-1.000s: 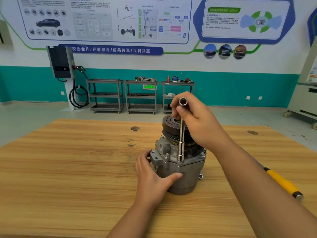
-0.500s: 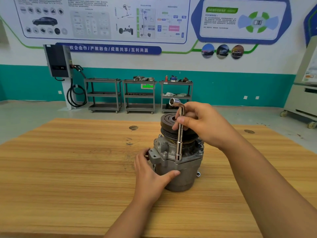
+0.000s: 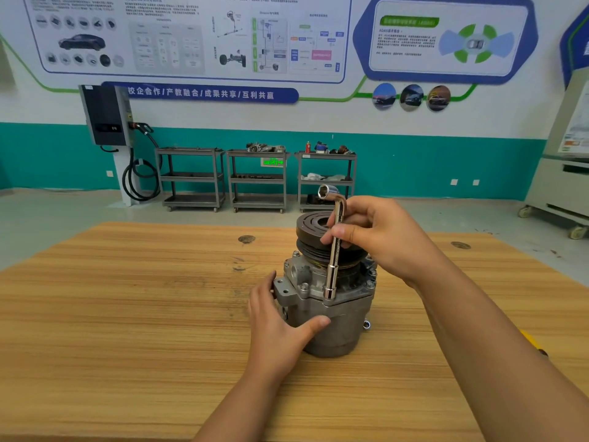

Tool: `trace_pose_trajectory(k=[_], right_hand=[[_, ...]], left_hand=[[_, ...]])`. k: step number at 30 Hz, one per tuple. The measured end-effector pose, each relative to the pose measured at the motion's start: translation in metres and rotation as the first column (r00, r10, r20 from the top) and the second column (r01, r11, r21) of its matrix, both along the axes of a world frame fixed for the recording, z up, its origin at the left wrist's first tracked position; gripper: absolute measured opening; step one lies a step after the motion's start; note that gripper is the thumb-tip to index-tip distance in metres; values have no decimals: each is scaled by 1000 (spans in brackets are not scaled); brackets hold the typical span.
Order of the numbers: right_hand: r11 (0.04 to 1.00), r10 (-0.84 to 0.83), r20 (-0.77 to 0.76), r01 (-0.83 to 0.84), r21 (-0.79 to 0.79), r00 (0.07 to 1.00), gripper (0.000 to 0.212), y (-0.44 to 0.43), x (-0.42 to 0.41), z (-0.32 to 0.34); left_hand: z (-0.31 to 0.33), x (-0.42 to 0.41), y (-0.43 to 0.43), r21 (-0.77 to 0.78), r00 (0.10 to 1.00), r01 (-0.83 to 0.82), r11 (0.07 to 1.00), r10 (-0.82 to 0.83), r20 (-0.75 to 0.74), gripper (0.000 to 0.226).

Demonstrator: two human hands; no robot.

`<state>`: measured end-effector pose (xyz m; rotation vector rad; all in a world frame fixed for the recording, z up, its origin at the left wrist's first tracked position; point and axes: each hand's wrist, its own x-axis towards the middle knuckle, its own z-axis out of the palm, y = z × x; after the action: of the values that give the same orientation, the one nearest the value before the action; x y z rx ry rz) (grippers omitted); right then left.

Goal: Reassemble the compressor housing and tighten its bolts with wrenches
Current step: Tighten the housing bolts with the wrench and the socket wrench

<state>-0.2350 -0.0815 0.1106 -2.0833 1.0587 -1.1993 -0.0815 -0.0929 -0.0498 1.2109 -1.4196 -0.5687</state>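
Observation:
A grey metal compressor (image 3: 338,320) stands upright on the wooden table (image 3: 127,314), its black pulley (image 3: 314,223) on top. An L-shaped socket wrench (image 3: 333,250) stands vertical, its lower socket set on a bolt at the housing's front flange, its short bent end pointing up and left. My right hand (image 3: 379,234) pinches the wrench's upper shaft. My left hand (image 3: 280,327) wraps round the housing's left side, thumb across the front. Other flange bolts (image 3: 305,287) show around the rim.
A yellow-handled tool (image 3: 530,341) lies on the table behind my right forearm, mostly hidden. A small silver fitting (image 3: 366,323) sticks out at the compressor's right base. Three grey shelf carts (image 3: 258,180) and a wall charger (image 3: 106,118) stand far back.
The wrench's bent top end has swung from facing me round to the left as my right hand turned it on the bolt. My left hand kept its hold on the housing.

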Motion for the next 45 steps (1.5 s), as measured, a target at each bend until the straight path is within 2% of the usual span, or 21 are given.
trace_pose_trajectory(k=[7,11,16,17,19,25,30,33,36,39,41,43,45], right_hand=[[981,-145,19,147,-128,989,22,5,10,-12],[989,96,133,-80,-125,986,49,6,9,-9],[982,190,130,-189,-24,973,24,0,10,-9],[982,188,157,-186,-24,970,28,-1,12,-10],[990,143,200,-139,-34,969,40,-2,13,-9],[998,49,180,-41,-52,982,39,-6,27,0],[985,-102,171,124,-124,980,46,-3,35,-4],[979,-134,192,159,-126,972,38,-3,30,-5],[997,-41,274,59,-58,961,34,-5,18,-3],[998,52,352,-39,-44,934,27,-2,12,-3],[997,78,453,-69,-35,888,27,0,8,3],[994,104,585,-91,-52,804,29,1,1,16],[985,172,618,-142,-97,767,31,4,-2,32]], left_hand=[[-1,0,-3,-29,999,-45,999,46,12,96],[-3,-1,-5,-51,999,-46,998,46,15,95],[-2,0,-4,-35,999,-42,999,42,6,100],[-2,0,-4,-29,999,-41,999,41,5,102],[-1,0,-4,-24,999,-45,999,45,6,103],[-1,-2,-4,-65,996,-88,994,88,-11,94],[-2,-6,-2,-87,991,-137,987,137,0,98],[-1,-11,0,-82,984,-179,980,180,13,102],[-1,-18,5,-82,971,-237,968,239,6,104],[-2,-21,8,-95,965,-261,961,260,-24,92],[-3,-20,8,-99,970,-243,965,240,-42,80],[-3,-19,9,-115,975,-224,968,220,-44,72],[-3,-18,10,-138,975,-222,965,219,-40,66]])
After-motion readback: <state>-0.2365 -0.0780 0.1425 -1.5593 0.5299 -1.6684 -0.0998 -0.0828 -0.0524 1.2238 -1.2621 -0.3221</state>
